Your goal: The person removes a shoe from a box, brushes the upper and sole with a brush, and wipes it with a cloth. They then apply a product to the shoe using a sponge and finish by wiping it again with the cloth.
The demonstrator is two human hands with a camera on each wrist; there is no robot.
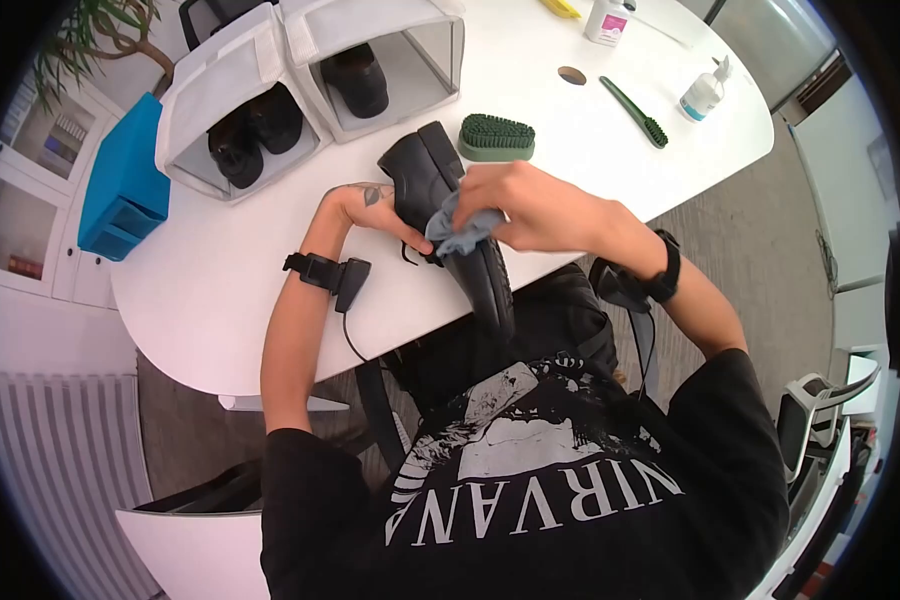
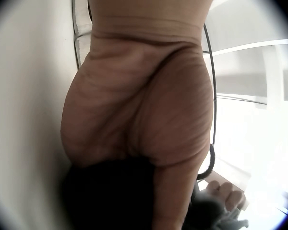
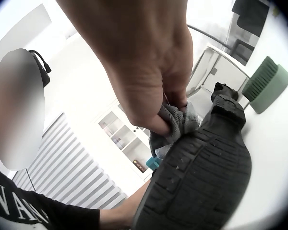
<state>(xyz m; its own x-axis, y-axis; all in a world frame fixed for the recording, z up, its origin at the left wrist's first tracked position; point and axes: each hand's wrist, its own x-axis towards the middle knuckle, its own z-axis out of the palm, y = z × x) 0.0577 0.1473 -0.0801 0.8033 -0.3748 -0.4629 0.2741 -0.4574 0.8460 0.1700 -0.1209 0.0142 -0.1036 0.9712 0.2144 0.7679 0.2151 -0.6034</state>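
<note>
A black lace-up shoe (image 1: 483,285) lies tilted on its side at the table's front edge, toe toward the person. My left hand (image 1: 382,212) holds it by the upper, thumb near the laces. In the left wrist view the palm (image 2: 139,100) covers most of what it grips, a dark blur below. Bunched between the fingers of my right hand (image 1: 545,207) is a grey-blue cloth (image 1: 458,238), set against the shoe's upper. The right wrist view shows the treaded sole (image 3: 197,177) facing that camera, with the cloth (image 3: 180,120) pinched at its far edge.
Beyond the shoe sits a green scrub brush (image 1: 497,138), bristles up. Two white shoe boxes (image 1: 300,75) with black shoes inside stand at the back left, beside a blue box (image 1: 128,180). Farther right are a long-handled green brush (image 1: 635,112), a pump bottle (image 1: 707,92) and a white bottle (image 1: 607,22).
</note>
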